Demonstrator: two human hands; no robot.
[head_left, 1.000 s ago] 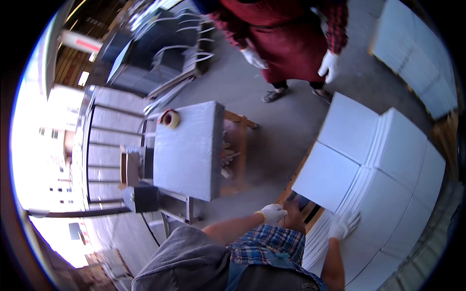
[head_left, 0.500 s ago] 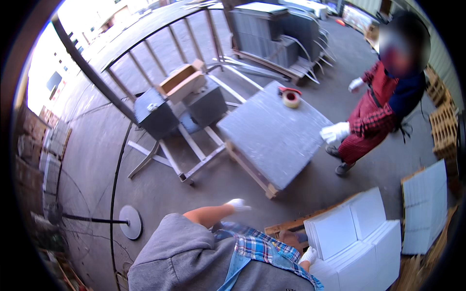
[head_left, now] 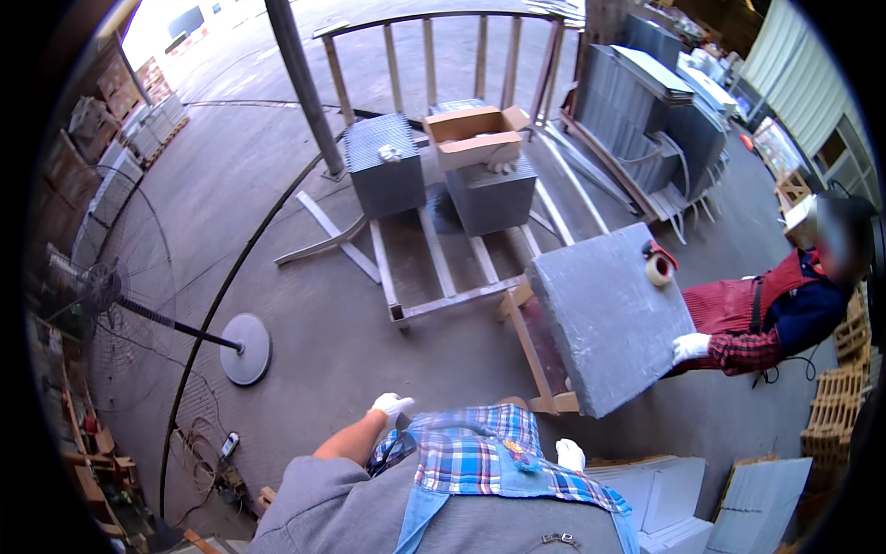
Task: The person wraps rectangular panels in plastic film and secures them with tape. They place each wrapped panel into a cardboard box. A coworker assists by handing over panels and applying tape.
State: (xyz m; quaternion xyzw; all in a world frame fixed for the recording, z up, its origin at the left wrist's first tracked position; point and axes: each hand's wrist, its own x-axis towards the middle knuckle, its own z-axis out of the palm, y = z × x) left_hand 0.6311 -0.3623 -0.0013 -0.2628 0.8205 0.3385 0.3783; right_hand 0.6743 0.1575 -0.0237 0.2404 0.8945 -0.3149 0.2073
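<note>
Left hand: white-gloved left hand (head_left: 392, 404), held low at the left side of the body, near the blue checked garment (head_left: 475, 452); whether the fingers are wide or narrow cannot be told.
Right hand: white-gloved right hand (head_left: 570, 454), partly hidden by the garment; finger spread and grip cannot be told.
White panels: stack of flat white rectangular panels (head_left: 672, 494), just beside the right hand at the lower right; contact cannot be confirmed.
Leaning panels: pale flat sheets (head_left: 761, 503), tilted, right of the white stack.
Table: square table with a grey-covered top (head_left: 609, 314) on a light wooden frame (head_left: 526, 346), ahead and to the right.
Tape: cream tape roll (head_left: 653, 276) with a red dispenser, on the table's far right corner.
Co-worker: person in a red apron (head_left: 724, 309); one white-gloved hand (head_left: 690, 347) touches the table's right edge.
Metal frame: low pale frame (head_left: 448, 303), beyond the table to the left, bearing two dark grey panel stacks (head_left: 388, 180).
Carton: open brown cardboard box (head_left: 475, 152), atop the right-hand stack.
Fan: pedestal fan with a round grey base (head_left: 245, 349), at far left.
Railing: upright metal barrier (head_left: 429, 55), behind the frame.
</note>
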